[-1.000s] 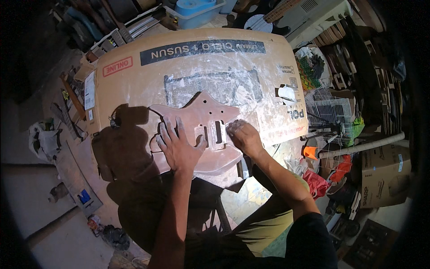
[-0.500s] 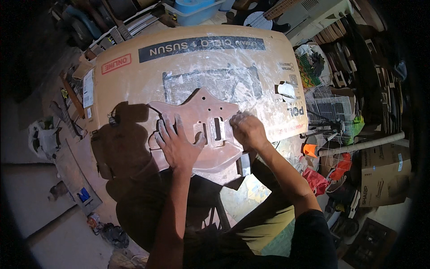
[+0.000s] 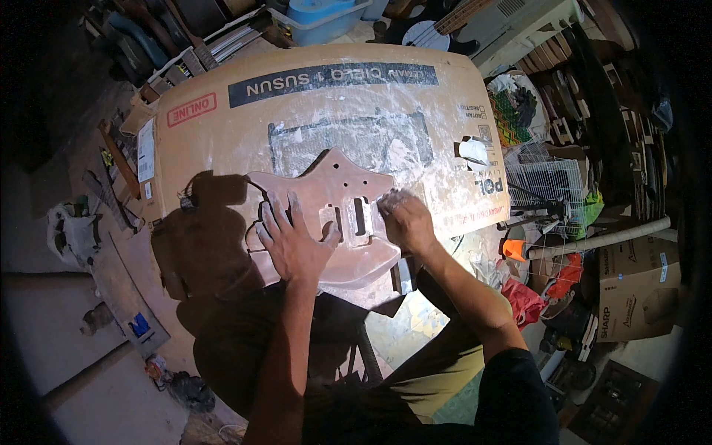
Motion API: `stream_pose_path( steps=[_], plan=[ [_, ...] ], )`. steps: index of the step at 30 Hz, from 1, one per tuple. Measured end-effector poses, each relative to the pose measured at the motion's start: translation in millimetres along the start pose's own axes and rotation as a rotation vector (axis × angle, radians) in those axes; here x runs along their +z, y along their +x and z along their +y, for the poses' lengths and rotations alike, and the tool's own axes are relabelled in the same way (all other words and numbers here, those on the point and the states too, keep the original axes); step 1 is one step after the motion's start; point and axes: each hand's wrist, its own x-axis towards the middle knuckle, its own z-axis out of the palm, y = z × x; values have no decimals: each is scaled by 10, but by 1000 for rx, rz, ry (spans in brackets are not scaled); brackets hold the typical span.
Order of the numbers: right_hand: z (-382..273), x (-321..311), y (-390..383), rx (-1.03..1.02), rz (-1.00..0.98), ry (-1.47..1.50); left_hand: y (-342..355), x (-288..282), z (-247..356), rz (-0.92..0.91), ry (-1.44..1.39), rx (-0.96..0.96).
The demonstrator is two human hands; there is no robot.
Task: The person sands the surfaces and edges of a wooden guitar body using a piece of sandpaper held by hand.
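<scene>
Since a second before, the right grip (image 3: 408,221) had shifted slightly up along the right edge of the guitar body (image 3: 363,265), toward its right-hand point, while the left grip (image 3: 298,245) had stayed put. The guitar body lay flat on the cardboard (image 3: 215,137), toward the near side. The left grip was spread wide, palm down on it, pressing rather than clasping. The right grip was curled, fingers bunched against the edge; whether it pinched anything I could not tell.

The guitar body looked like solid wood: stiff, fairly heavy and unlikely to bend. The pale powder (image 3: 403,152) nearby suggested a dusty, slightly slippery surface, and the pointed corners seemed likeliest to chip. The thick outer edges, one on each side, looked the surest places to take hold.

Counted, there were one guitar body, three round holes (image 3: 345,185) and two larger cut-outs (image 3: 361,216) in it, two hands, one wire cage (image 3: 550,194) and one blue tub (image 3: 326,31).
</scene>
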Motion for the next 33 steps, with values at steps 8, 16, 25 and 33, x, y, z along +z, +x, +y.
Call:
stream_pose_path(
  steps=[8,16,25,33],
  plan=[
    [31,-31,-12,-69,-63,8,31,-41,15,-1,-16,-3],
    [111,-128,15,-43,-142,-32,4,-27,13,-2,-12,9],
    [559,-72,-141,182,-10,32,32,36,13,7,-21,21],
    [101,-270,122,12,-78,-58,17,-27,36,1,-66,5]
  ],
)
